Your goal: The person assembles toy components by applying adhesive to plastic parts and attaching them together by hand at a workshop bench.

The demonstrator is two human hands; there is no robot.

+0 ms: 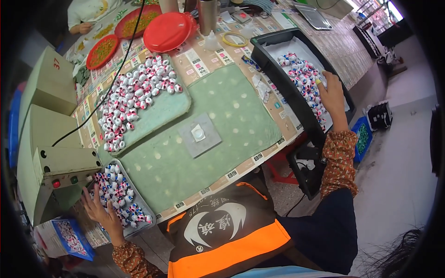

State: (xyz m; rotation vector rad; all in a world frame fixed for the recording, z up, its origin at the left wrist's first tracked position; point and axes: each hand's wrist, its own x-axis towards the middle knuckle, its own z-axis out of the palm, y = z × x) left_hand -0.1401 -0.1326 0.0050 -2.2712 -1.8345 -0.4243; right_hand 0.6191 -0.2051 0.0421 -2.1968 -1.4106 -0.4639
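At the lower left, your left hand (pixel 98 209) lies flat with fingers spread on the small painted pieces (pixel 118 194) heaped in a shallow grey tray (pixel 149 209), holding nothing that can be seen; it touches the pile beside the beige machine (pixel 55 167) with its red and green buttons. Out to the right, your right hand (pixel 332 95) reaches into the black tray (pixel 278 69) and rests on another spread of the same white, pink and blue pieces (pixel 303 78); whether its fingers are pinched on one cannot be told from this view. Between both hands sits the green mat (pixel 232 125) with a grey square plate (pixel 200 135) carrying a single white piece (pixel 198 133), well apart from either hand. To work well from here, judge it wise to take one piece at a time with the fingertips and not the palm, so the piles do not spill over the low tray rims, and to keep your wrists above the heaps. Farther up the mat lies a larger pale tray (pixel 171 109) loaded with more pieces, then red plates (pixel 167 31) and a metal cup (pixel 207 16), and another person's sleeve (pixel 81 16) at the far corner.
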